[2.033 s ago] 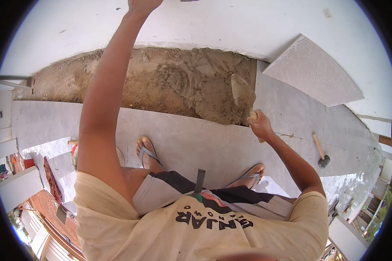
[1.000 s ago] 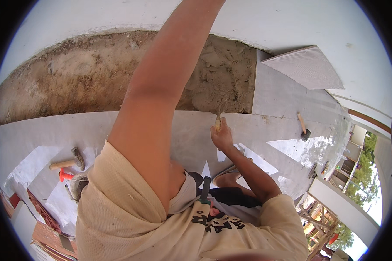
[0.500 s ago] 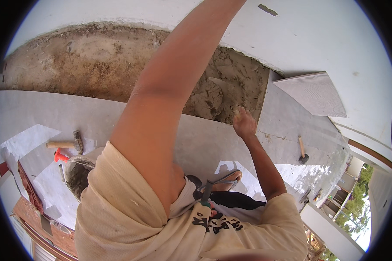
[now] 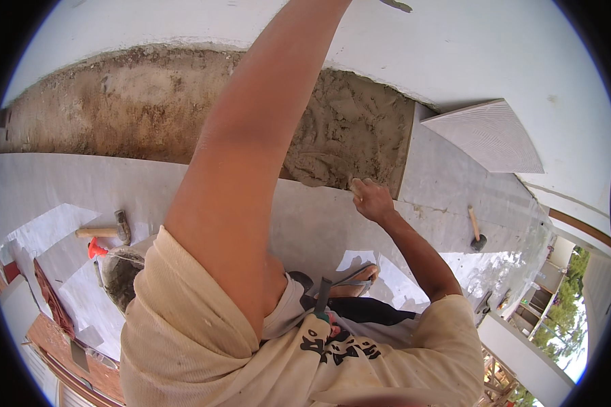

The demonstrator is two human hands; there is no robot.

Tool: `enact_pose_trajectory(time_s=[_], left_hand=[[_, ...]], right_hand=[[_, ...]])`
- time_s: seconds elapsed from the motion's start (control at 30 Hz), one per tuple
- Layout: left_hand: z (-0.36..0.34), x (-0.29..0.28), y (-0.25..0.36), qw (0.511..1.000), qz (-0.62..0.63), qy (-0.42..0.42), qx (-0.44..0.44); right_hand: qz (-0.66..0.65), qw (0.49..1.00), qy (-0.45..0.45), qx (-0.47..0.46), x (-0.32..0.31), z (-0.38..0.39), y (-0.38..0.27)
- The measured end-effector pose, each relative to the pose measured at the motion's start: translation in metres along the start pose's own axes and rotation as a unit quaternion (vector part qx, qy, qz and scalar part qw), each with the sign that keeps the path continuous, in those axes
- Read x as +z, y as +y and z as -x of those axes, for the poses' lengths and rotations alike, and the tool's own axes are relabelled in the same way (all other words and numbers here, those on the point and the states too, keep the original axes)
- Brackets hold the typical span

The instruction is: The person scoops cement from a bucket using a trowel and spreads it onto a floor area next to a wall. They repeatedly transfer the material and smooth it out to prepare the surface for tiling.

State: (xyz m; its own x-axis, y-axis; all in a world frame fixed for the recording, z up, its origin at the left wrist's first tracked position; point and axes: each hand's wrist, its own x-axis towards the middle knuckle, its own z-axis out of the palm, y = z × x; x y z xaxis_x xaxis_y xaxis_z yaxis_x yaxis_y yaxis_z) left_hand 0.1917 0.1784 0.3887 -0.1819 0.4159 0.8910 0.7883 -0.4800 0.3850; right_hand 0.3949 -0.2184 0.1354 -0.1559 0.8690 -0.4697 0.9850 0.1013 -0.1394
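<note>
As seen in the head view, the left arm (image 4: 244, 142) is stretched up past twelve o'clock, and its hand is cut off by the top edge, so whether that hand is wide or narrow cannot be told. Just off the middle, toward three o'clock, the right hand (image 4: 373, 199) is curled tight, and the pale handle of a trowel (image 4: 355, 184) is held in it, but the blade is hard to make out.

Wet mortar (image 4: 360, 129), grey-brown and lumpy, is spread at one o'clock, next to the right hand. It is closed in by a white wall (image 4: 455, 47) on its far side and by smooth grey floor tiles (image 4: 102, 183) on its near and right sides. At ten o'clock, past the left arm, dry brown dirt (image 4: 129, 102) is seen in the same long gap.

A loose tile (image 4: 485, 136) with a ridged face is propped by the wall at two o'clock. A mallet (image 4: 478, 240) with a black head is laid on the floor tiles at three o'clock. A hammer (image 4: 122, 228) is laid at nine o'clock, with a red thing (image 4: 96, 249) just beside it. At eight o'clock a bucket (image 4: 119, 278), grey inside, is partly hidden by the left sleeve (image 4: 197, 292). Farther out that way, a brown cloth (image 4: 53, 302) is seen. At five o'clock, one foot (image 4: 366, 273) in a flip-flop is set down.
</note>
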Motion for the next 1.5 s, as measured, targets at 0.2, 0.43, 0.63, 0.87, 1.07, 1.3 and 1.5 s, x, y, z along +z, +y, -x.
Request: enact_pose_trajectory(time_s=[0.2, 0.43, 0.63, 0.87, 1.07, 1.3, 1.5], left_hand=[[-0.004, 0.003, 0.002, 1.0, -0.008, 0.008, 0.012], [0.0, 0.006, -0.005, 0.999, -0.001, 0.025, 0.023], [-0.001, 0.007, -0.002, 1.0, 0.006, 0.006, 0.015], [-0.002, 0.005, 0.003, 1.0, 0.0, 0.015, 0.017], [-0.004, 0.008, -0.004, 1.0, -0.002, 0.015, 0.018], [0.0, 0.016, -0.004, 0.998, 0.007, 0.059, 0.037], [-0.001, 0.019, -0.005, 0.993, 0.02, 0.099, 0.058]], right_hand=[[-0.103, 0.956, 0.244, 0.128, -0.016, -0.025, 0.026], [-0.021, 0.996, 0.06, 0.061, -0.027, -0.019, 0.028], [-0.042, 0.995, 0.041, 0.078, -0.009, -0.018, 0.021], [-0.18, 0.94, 0.259, 0.133, -0.019, -0.042, 0.054], [-0.751, 0.589, 0.102, 0.28, -0.027, -0.077, 0.028], [-0.754, 0.606, 0.035, 0.251, -0.018, -0.129, -0.022], [-0.659, 0.708, 0.003, 0.254, -0.036, -0.152, -0.036]])
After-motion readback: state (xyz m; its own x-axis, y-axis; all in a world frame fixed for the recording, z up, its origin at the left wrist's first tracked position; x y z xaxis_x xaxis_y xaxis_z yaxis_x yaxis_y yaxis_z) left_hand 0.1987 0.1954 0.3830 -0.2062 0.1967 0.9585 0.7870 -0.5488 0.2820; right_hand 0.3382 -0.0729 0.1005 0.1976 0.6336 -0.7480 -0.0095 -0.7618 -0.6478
